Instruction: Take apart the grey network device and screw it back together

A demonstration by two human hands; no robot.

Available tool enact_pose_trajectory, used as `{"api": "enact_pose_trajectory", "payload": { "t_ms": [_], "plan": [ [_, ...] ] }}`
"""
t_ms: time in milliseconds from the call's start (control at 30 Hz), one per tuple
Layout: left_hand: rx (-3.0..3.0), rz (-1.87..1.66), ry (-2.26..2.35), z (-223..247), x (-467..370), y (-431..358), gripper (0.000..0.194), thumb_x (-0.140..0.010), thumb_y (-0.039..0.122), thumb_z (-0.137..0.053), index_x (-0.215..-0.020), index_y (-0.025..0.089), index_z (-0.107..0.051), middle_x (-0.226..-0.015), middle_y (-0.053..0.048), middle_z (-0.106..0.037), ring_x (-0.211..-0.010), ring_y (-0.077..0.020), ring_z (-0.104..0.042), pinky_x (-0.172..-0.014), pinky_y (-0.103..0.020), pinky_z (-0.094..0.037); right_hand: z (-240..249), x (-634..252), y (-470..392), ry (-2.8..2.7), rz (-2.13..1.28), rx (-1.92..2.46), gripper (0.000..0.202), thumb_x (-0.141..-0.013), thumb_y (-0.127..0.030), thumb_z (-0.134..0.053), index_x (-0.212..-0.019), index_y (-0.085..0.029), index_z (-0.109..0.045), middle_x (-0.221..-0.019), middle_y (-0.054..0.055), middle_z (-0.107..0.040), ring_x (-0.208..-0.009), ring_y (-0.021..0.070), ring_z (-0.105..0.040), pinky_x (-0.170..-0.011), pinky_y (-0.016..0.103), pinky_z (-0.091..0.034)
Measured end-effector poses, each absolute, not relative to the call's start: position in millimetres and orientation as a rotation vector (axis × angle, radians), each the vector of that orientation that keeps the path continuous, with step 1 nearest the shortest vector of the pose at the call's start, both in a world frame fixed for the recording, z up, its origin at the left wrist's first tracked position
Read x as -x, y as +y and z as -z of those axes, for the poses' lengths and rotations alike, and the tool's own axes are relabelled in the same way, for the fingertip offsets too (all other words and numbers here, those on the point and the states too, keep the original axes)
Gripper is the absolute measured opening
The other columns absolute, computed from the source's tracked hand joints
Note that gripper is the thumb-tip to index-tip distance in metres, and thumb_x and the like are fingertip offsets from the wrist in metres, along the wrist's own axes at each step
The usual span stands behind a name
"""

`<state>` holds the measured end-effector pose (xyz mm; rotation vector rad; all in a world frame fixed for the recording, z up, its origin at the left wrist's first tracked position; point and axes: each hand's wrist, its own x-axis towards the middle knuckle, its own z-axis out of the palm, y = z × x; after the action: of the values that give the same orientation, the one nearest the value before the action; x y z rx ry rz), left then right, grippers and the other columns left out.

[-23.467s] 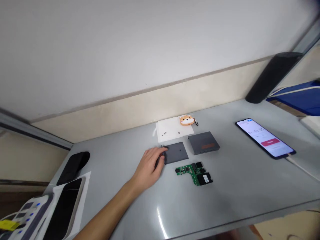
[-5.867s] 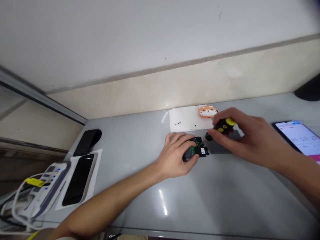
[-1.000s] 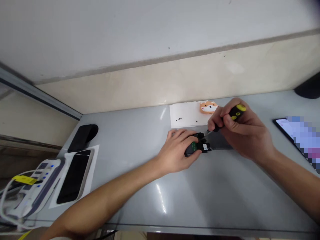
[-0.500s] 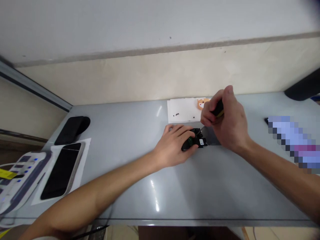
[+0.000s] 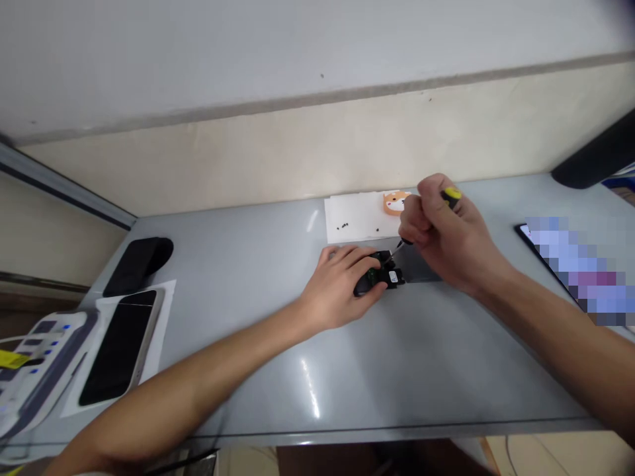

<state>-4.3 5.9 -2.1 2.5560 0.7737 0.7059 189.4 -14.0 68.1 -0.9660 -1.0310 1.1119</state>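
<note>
My left hand (image 5: 342, 284) is closed around an opened black computer mouse (image 5: 395, 277), pressing it against the desk. A green circuit board and a small white label show on the mouse; the fingers cover part of it. In my right hand (image 5: 446, 231) is a screwdriver (image 5: 451, 196) with a black and yellow handle, wrapped by the fingers. Its thin metal shaft slants down to the left, and the tip reaches the mouse's inside beside my left fingers. What exactly the tip touches is too small to tell.
Behind the hands lies white paper (image 5: 352, 206) with several tiny dark screw-like bits and an orange-and-white animal-face item (image 5: 394, 203). A phone (image 5: 122, 347), black stand (image 5: 139, 264) and power strip (image 5: 44, 370) sit left. A blurred screen device (image 5: 528, 239) lies right.
My right hand has turned, so the screwdriver's yellow handle end now shows. My left hand still holds the mouse in place. The whole view has shifted slightly.
</note>
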Motion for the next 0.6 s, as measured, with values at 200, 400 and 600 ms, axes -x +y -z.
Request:
{"api": "enact_pose_trajectory", "payload": {
  "t_ms": [200,400,600],
  "plan": [
    [-2.556,-0.724,0.781,-1,3,4,0.015,-0.102,0.032,-0.066,-0.113,0.023,-0.069,-0.136,-0.006,-0.074,-0.125,-0.0263,-0.068,-0.108,-0.044,-0.044,-75,-195,-22,-0.988,-1.260,0.895,0.028,-0.094,-0.052,-0.072,-0.086,-0.026,-0.067,-0.081,0.002,-0.056,-0.078,0.0167,-0.056,-0.071,0.032,-0.049],
    [-2.548,-0.730,0.767,-5,2,5,0.011,-0.097,0.030,-0.067,-0.103,0.022,-0.068,-0.133,-0.006,-0.076,-0.119,-0.0255,-0.070,-0.103,-0.042,-0.048,-68,-201,-17,-0.949,-1.274,0.852,0.059,-0.074,-0.044,-0.097,-0.068,-0.022,-0.042,-0.066,-0.006,-0.052,-0.057,0.0094,-0.047,-0.056,0.027,-0.038],
    [-2.551,-0.775,0.724,-3,2,6,0.014,-0.097,0.029,-0.065,-0.108,0.021,-0.069,-0.132,-0.007,-0.076,-0.119,-0.0256,-0.071,-0.103,-0.044,-0.050,-69,-201,-15,-1.026,-1.251,0.850,0.045,-0.105,-0.061,-0.055,-0.079,-0.024,-0.062,-0.065,-0.002,-0.044,-0.062,0.0140,-0.042,-0.062,0.030,-0.041]
  ]
}}
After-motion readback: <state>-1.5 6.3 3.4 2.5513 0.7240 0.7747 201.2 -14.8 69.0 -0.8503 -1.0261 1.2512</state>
